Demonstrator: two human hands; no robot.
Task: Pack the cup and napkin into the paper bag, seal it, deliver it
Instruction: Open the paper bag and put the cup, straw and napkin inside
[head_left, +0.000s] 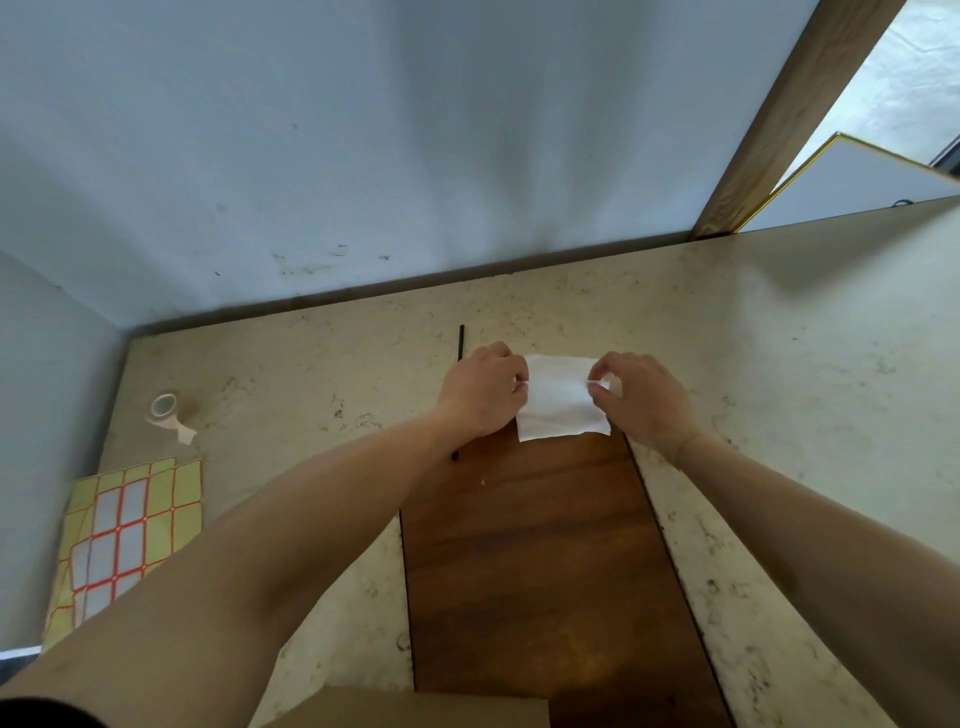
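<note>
Hidden from me: no cup shows anywhere in my head view. A tan cardboard-coloured edge (415, 709) is cut off by the bottom of the frame; I cannot tell whether it is the paper bag.
Hard to make out: a thin black stick (461, 343) runs under my left hand, its middle covered by the hand and wrist. My fingertips on both sides are curled under, so the exact pinch is hard to read.
Napkin: the white napkin (561, 400) lies between my two hands, at the far end of the brown wooden board (540, 561).
Left hand: my left hand (483, 387) is closed on the napkin's left edge, fingers bent inward.
Right hand: my right hand (641, 397) pinches the napkin's right edge, thumb and fingers drawn narrow on the paper.
Surface: the marbled beige counter (779, 364) carries the board.
Off to the left: a tape roll (165, 410) stands well apart from my hands, and a sheet of yellow and red-edged labels (124, 525) lies nearer me, partly behind my left forearm.
</note>
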